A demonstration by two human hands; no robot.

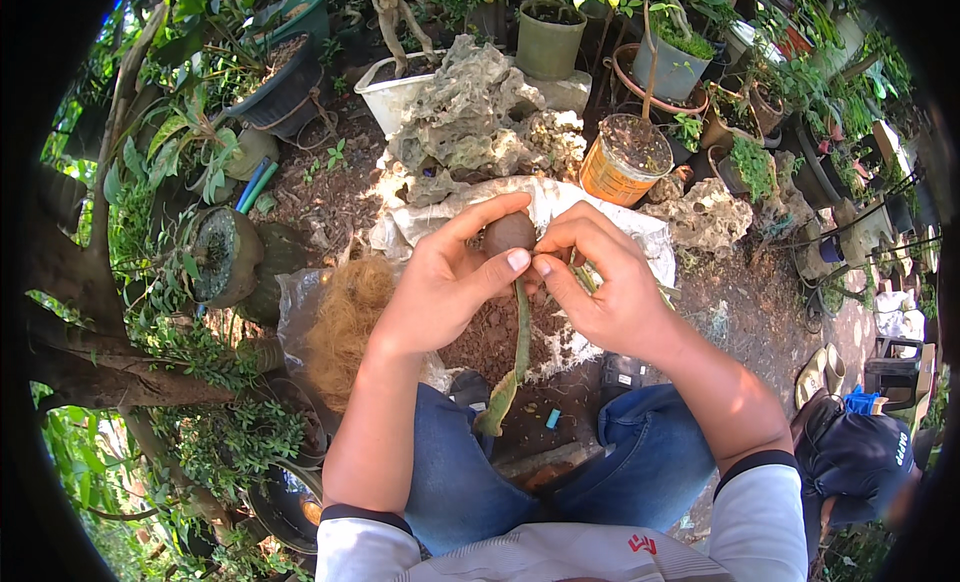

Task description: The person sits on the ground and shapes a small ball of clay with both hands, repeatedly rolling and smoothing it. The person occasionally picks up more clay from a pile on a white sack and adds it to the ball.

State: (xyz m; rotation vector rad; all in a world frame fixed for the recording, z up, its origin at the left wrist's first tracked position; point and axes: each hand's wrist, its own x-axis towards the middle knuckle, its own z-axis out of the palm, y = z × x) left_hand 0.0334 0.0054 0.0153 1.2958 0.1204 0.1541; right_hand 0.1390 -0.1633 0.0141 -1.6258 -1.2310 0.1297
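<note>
My left hand is wrapped round a round brown ball that looks like packed soil. A long green leaf hangs from the ball toward me, its yellowish, curled tip between my knees. Against the ball's right side, my right hand has thumb and fingers pinched together; what they grip is too small to make out. Below both hands lies a heap of loose reddish-brown soil on a white sack.
Left of the soil sits a bundle of tan fibre on clear plastic. Rough rocks and an orange bucket stand ahead. A small turquoise piece lies between my feet. Potted plants surround me; at right is a person in dark clothes.
</note>
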